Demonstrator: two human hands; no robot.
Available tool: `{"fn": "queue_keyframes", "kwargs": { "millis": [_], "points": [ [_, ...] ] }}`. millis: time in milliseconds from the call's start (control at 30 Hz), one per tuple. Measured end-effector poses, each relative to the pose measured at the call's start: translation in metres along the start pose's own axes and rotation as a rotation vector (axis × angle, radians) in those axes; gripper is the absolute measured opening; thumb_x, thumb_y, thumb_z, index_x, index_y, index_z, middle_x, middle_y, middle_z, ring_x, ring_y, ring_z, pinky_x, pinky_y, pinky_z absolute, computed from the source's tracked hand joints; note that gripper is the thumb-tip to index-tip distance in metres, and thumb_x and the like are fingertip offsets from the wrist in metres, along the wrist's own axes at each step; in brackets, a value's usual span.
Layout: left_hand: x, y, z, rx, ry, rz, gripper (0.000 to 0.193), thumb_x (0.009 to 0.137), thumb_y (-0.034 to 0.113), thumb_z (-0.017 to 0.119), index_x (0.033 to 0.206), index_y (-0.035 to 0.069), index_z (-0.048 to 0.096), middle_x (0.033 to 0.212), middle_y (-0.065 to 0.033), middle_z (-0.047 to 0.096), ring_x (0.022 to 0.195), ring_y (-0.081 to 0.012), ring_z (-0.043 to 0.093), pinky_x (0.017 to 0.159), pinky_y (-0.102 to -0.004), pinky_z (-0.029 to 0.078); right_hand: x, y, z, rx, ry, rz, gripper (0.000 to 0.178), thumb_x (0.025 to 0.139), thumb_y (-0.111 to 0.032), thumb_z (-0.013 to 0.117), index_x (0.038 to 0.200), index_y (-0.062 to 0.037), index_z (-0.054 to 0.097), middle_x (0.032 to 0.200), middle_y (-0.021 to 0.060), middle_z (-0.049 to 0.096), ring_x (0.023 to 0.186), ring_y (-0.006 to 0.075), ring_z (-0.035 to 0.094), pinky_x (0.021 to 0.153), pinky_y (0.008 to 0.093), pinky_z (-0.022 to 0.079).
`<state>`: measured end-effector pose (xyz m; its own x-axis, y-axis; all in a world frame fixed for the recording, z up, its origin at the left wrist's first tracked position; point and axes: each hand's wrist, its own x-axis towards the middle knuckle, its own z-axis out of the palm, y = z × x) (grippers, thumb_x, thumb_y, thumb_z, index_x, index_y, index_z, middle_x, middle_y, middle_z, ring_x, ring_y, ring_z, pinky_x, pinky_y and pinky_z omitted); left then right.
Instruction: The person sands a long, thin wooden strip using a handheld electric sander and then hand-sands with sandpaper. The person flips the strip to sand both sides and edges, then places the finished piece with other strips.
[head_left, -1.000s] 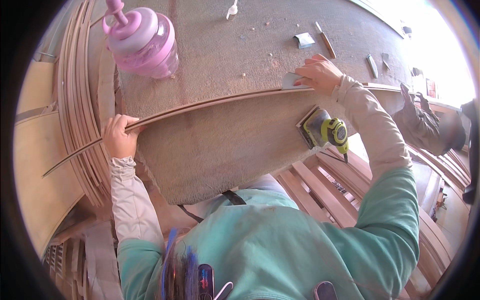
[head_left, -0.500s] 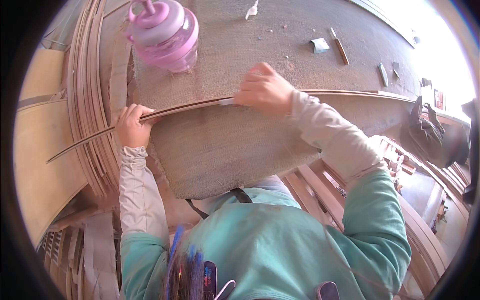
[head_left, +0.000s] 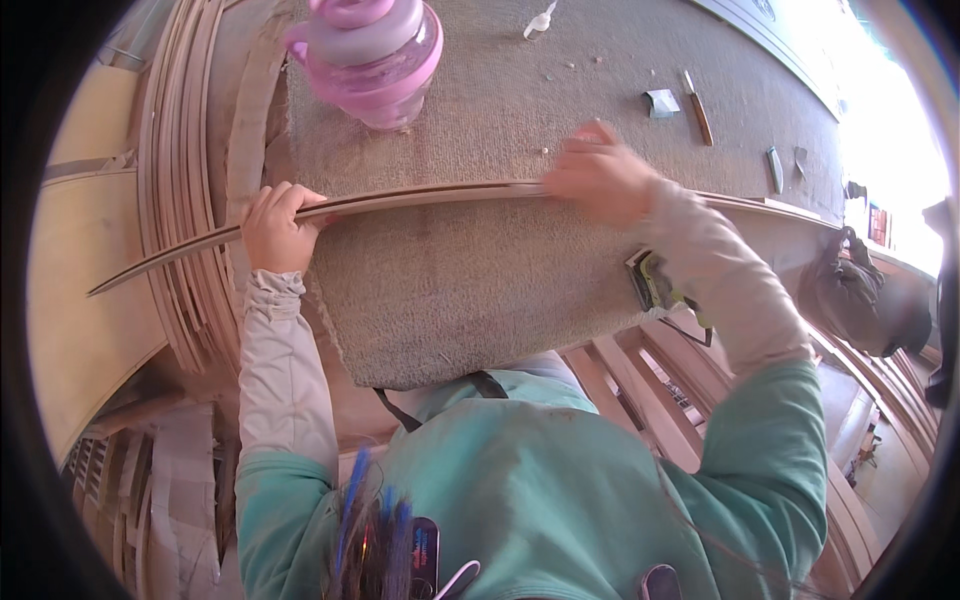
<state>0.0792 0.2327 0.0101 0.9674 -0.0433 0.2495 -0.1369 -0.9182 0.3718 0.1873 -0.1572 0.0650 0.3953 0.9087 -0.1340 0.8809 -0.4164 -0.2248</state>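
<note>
A long thin wooden strip (head_left: 430,198) runs across the carpeted bench, its dark left end reaching past the bench edge. My left hand (head_left: 277,228) is closed round it left of centre, thumb along its edge. Farther right along the strip is my right hand (head_left: 602,178), smeared by motion, with fingers bent and pressed together at the wood. Whatever those fingers pinch is hidden by the blur. Close to my right forearm, a green and black power sander (head_left: 652,283) rests at the near edge, partly covered by the sleeve.
A pink lidded bottle (head_left: 375,65) stands beyond the strip. At the far right lie a wooden-handled knife (head_left: 699,112), a small foil packet (head_left: 661,103) and a light blue-handled tool (head_left: 775,170). Long wooden strips (head_left: 180,190) are stacked on the left; a dark bag (head_left: 850,290) sits right.
My right hand has slid rightward along the strip; the small pale flat piece showing at its fingers earlier is no longer visible. The sander has come into sight. My left hand keeps its hold.
</note>
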Motion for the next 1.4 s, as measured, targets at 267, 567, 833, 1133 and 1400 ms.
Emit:
{"fn": "queue_keyframes", "kwargs": {
  "millis": [267,567,833,1133,1400],
  "points": [
    [-0.003,-0.008,0.003,0.063,-0.002,0.024,0.025,0.066,0.027,0.083,0.078,0.013,0.066,0.075,-0.0002,0.061,0.077,-0.0229,0.059,0.072,-0.0351,0.043,0.001,0.001,0.012,0.021,0.048,0.004,0.017,0.086,-0.011,0.065,0.099,-0.0225,0.067,0.098,-0.0050,0.068,0.107,0.0179,0.061,0.107,0.0451,0.035],
    [0.002,-0.011,0.003,0.038,-0.052,0.031,0.023,0.071,0.025,0.082,0.081,0.012,0.067,0.077,-0.0022,0.062,0.079,-0.0256,0.060,0.073,-0.0369,0.045,0.031,-0.013,0.003,0.098,-0.008,0.022,0.025,0.080,-0.010,0.064,0.103,-0.0217,0.066,0.098,-0.0042,0.068,0.102,0.0166,0.062,0.104,0.0438,0.036],
    [0.002,-0.010,0.000,0.011,-0.092,0.034,0.026,0.074,0.028,0.080,0.085,0.010,0.066,0.082,-0.0025,0.062,0.084,-0.0258,0.059,0.077,-0.0373,0.044,-0.192,0.079,-0.023,-0.151,-0.087,0.345,0.009,0.086,-0.013,0.065,0.093,-0.0172,0.062,0.085,-0.0020,0.063,0.098,0.0179,0.061,0.101,0.0417,0.039],
    [0.021,0.128,0.064,0.102,-0.057,0.089,0.029,0.072,0.034,0.080,0.092,0.016,0.069,0.087,0.0019,0.066,0.084,-0.0225,0.059,0.079,-0.0364,0.041,-0.203,0.097,-0.005,-0.056,0.168,0.307,0.014,0.082,-0.018,0.072,0.086,-0.0118,0.060,0.081,0.0015,0.060,0.088,0.0222,0.059,0.090,0.0384,0.042],
    [0.022,0.141,0.073,0.118,-0.011,0.037,0.022,0.073,0.032,0.079,0.086,0.018,0.068,0.081,0.0045,0.063,0.080,-0.0217,0.057,0.075,-0.0376,0.038,-0.186,0.120,0.006,0.044,0.207,0.205,0.025,0.086,-0.034,0.069,0.083,-0.0108,0.062,0.077,0.0030,0.062,0.081,0.0239,0.061,0.085,0.0384,0.046]
  ]
}}
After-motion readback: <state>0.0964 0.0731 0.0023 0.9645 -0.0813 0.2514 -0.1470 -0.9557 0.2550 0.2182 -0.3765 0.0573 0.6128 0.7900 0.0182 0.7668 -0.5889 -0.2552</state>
